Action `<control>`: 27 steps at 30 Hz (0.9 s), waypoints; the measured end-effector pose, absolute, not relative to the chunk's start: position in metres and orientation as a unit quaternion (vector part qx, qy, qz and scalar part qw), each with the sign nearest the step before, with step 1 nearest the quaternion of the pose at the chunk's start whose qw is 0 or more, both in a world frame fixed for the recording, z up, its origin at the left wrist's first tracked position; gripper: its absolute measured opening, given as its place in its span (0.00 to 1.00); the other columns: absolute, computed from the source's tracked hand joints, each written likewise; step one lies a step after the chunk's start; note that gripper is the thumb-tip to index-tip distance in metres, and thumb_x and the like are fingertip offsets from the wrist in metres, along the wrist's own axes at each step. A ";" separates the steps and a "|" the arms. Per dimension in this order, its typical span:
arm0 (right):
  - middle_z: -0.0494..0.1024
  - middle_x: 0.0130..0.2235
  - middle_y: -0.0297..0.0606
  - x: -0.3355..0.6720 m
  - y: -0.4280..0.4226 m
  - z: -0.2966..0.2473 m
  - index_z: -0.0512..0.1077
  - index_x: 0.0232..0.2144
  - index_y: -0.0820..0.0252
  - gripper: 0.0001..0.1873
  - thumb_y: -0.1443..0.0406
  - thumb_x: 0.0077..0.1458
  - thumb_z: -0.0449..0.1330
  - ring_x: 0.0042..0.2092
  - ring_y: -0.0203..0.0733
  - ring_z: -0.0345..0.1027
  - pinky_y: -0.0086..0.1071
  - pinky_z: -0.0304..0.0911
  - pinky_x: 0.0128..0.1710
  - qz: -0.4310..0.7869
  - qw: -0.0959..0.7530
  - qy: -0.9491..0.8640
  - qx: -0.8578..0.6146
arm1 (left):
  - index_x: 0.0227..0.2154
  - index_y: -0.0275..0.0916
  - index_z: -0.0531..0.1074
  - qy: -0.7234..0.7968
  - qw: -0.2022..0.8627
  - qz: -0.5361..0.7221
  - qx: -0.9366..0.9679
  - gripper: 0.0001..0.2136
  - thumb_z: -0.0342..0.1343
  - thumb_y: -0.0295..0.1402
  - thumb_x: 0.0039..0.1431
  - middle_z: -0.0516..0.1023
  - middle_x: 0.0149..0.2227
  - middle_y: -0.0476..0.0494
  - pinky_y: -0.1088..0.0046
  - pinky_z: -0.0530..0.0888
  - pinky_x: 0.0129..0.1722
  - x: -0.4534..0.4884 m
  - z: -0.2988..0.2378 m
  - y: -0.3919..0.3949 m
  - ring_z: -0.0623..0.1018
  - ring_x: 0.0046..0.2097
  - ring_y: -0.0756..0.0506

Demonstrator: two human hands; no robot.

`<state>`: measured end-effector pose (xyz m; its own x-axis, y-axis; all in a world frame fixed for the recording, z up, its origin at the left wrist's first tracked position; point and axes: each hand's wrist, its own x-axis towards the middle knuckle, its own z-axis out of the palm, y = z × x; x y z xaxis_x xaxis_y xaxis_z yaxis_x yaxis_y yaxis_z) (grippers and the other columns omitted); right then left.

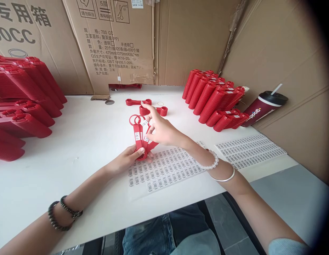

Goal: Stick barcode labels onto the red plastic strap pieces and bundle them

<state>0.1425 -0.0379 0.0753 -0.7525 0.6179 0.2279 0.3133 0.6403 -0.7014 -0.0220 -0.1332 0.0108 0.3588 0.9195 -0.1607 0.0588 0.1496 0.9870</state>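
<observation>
Strips [138, 144] first: had a fan of red, ring-ended ones clamped in the left hand [127, 157], with the thumb pressed on top near the lower ends, all just above a sheet of barcode stickers [177, 166]. Held the right hand [164, 129] over the fan, right by a small white label [145, 123]. Honestly couldn't tell whether gripping it or only near it.

Container-wise, spotted a maroon tumbler [256, 111] just beside the right-hand red stacks [212, 101], with a black lid [273, 98] and a white straw [276, 89] poking out. Couldn't see inside past the lid. Had cardboard panels [191, 39] along the back and right of the white table [87, 141], some printed with Chinese text. Couldn't see behind those either, except through a low gap at the back, onto more red pieces [124, 86].

Also had bigger red stacks [26, 85] on the left, two small bundles [153, 111] beyond the hands, and more sticker sheets [250, 150] off right, near the tumbler.
</observation>
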 end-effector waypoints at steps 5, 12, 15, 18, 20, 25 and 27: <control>0.63 0.52 0.45 0.142 -0.038 0.073 0.37 0.64 0.48 0.46 0.75 0.48 0.54 0.31 0.35 0.67 0.34 0.67 0.31 0.277 0.227 -0.892 -0.276 | 0.40 0.37 0.72 0.444 0.615 0.360 0.543 0.18 0.47 0.47 0.62 0.79 0.38 0.39 0.61 0.70 0.49 -0.021 0.010 -0.133 0.76 0.45 0.40; 0.59 0.59 0.49 0.130 -0.050 0.067 0.38 0.66 0.49 0.40 0.75 0.56 0.47 0.48 0.50 0.67 0.49 0.60 0.49 -0.027 0.238 -0.926 -0.290 | 0.38 0.35 0.73 0.424 0.635 0.388 0.516 0.18 0.50 0.46 0.61 0.79 0.37 0.38 0.62 0.71 0.48 -0.020 0.007 -0.132 0.77 0.43 0.42; 0.57 0.61 0.46 0.136 -0.048 0.075 0.37 0.66 0.48 0.38 0.71 0.59 0.49 0.54 0.52 0.63 0.50 0.59 0.52 -0.031 0.322 -0.898 -0.300 | 0.38 0.35 0.73 0.410 0.655 0.421 0.475 0.16 0.53 0.45 0.60 0.77 0.39 0.40 0.63 0.72 0.49 -0.019 0.006 -0.132 0.77 0.41 0.44; 0.69 0.52 0.42 0.148 -0.043 0.084 0.36 0.65 0.49 0.39 0.67 0.59 0.52 0.45 0.44 0.69 0.44 0.64 0.47 0.123 0.402 -0.856 -0.301 | 0.39 0.35 0.73 0.404 0.680 0.456 0.408 0.15 0.53 0.43 0.61 0.76 0.43 0.41 0.64 0.73 0.49 -0.019 0.005 -0.131 0.77 0.40 0.46; 0.74 0.42 0.36 0.155 -0.041 0.084 0.38 0.64 0.51 0.39 0.67 0.57 0.55 0.39 0.40 0.70 0.40 0.66 0.43 0.241 0.385 -0.845 -0.283 | 0.41 0.36 0.73 0.405 0.692 0.466 0.374 0.13 0.53 0.40 0.62 0.76 0.43 0.41 0.66 0.74 0.48 -0.020 0.005 -0.130 0.78 0.40 0.46; 0.74 0.29 0.27 0.154 -0.039 0.071 0.47 0.59 0.56 0.40 0.70 0.48 0.60 0.34 0.38 0.69 0.36 0.64 0.38 0.357 0.291 -0.838 -0.294 | 0.44 0.36 0.72 0.403 0.703 0.474 0.343 0.12 0.51 0.38 0.63 0.76 0.42 0.41 0.69 0.76 0.45 -0.021 0.006 -0.129 0.79 0.39 0.46; 0.74 0.29 0.27 0.151 -0.037 0.067 0.48 0.59 0.56 0.39 0.70 0.47 0.60 0.34 0.38 0.69 0.35 0.63 0.37 0.349 0.280 -0.840 -0.307 | 0.44 0.36 0.72 0.406 0.701 0.474 0.345 0.12 0.51 0.38 0.63 0.76 0.42 0.41 0.69 0.76 0.45 -0.020 0.006 -0.129 0.79 0.39 0.46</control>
